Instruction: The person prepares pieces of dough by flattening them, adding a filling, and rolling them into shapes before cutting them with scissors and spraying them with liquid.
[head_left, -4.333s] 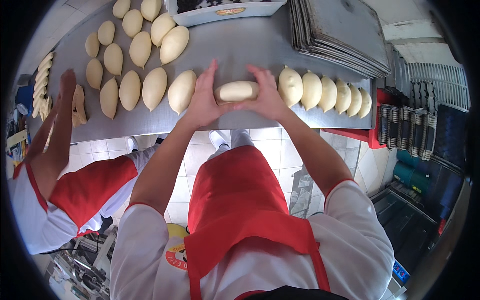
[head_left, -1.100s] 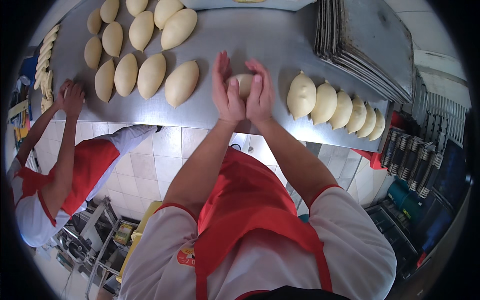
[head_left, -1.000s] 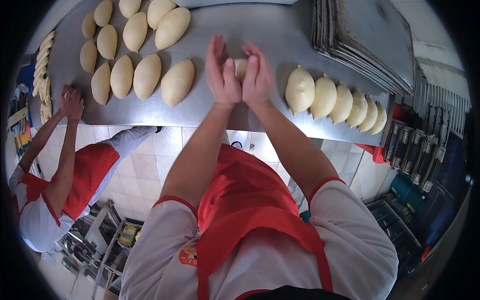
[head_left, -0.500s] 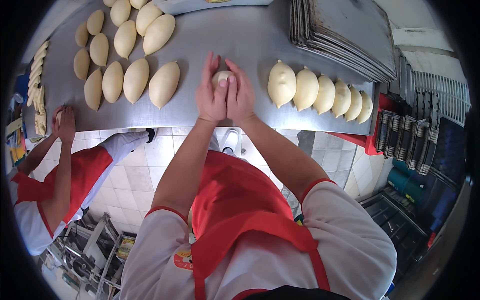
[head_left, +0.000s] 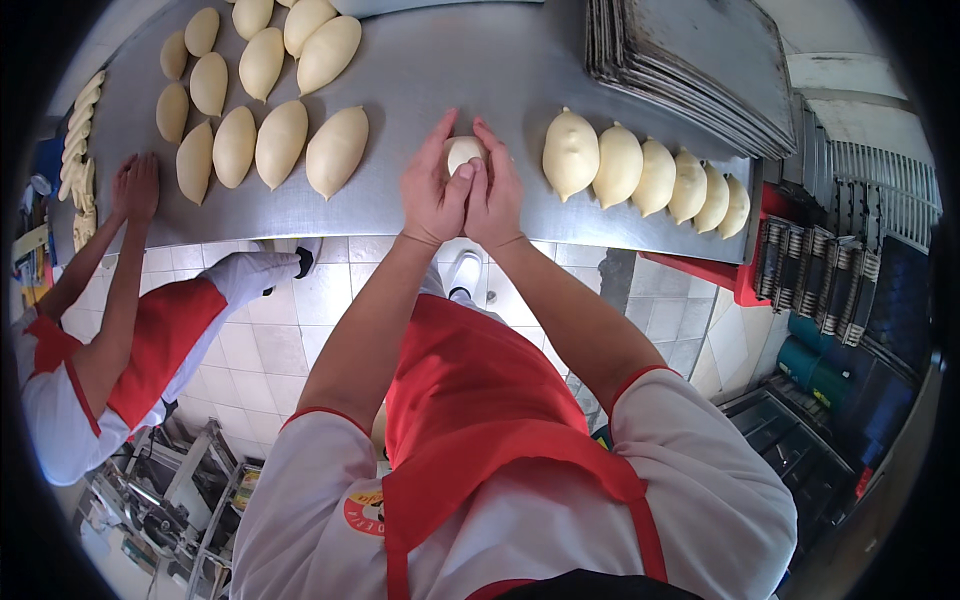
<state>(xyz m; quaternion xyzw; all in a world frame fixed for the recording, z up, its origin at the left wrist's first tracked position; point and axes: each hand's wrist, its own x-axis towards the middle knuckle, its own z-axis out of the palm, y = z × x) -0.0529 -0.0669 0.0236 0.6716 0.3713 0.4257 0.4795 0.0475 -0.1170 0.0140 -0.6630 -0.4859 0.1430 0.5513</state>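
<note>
I observe one dough piece (head_left: 463,152), pale cream and smooth, with a rounded far end; its near part is covered by the hands, so I cannot state its full shape. It is located at mid-table, between the shaped dough to either side. The left hand (head_left: 432,200) and right hand (head_left: 494,195) are cupped closed about it, gripping it from both flanks, fingers pointing away from the body and thumbs together over its near side. Contact beneath is hidden from me. The table's front edge runs just on the body side of the wrists; beyond the fingertips, flat surface extends toward a pale box (head_left: 440,8) at the far side. I note room on both flanks: well-apart spacing to the left dough group (head_left: 338,152), somewhat less to the right dough row (head_left: 571,155). The table (head_left: 450,65) is grey metal with a dull sheen. The right row counts six plump ovals with tapered ends, set close together, the nearest showing small surface bumps. Behind them, a tray stack (head_left: 700,70) presents dark, worn metal rims. At far left, a co-worker's hands (head_left: 135,187) are near twisted dough strips (head_left: 82,130).
</note>
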